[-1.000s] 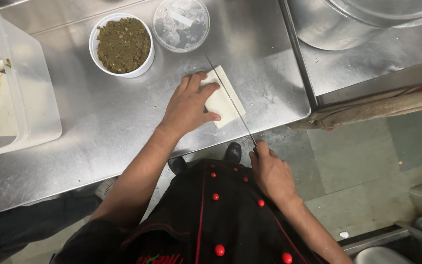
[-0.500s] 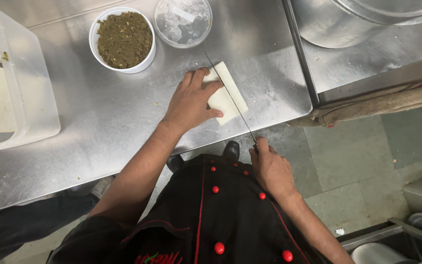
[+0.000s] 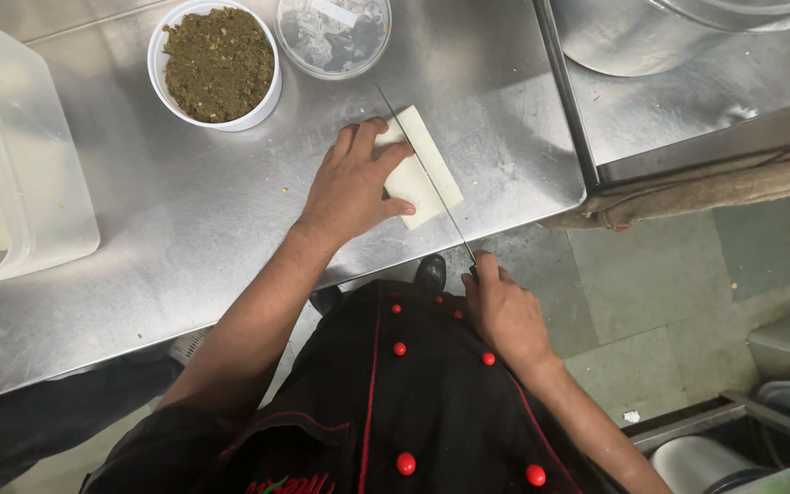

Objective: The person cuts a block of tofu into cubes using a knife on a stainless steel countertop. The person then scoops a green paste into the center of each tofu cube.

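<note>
Fingers (image 3: 372, 151) of left hand (image 3: 351, 187) spread flat, pressing white block (image 3: 424, 174) onto steel table (image 3: 185, 229) near its front edge; right hand (image 3: 503, 311) clenched on knife (image 3: 427, 174) handle, blade slicing lengthwise through block. Versus earlier: blade further along the block, left hand unmoved, white bowl (image 3: 217, 64) of green-brown spice unchanged behind.

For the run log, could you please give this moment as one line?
left hand pressing white block | right hand holding knife across it | steel counter
</note>
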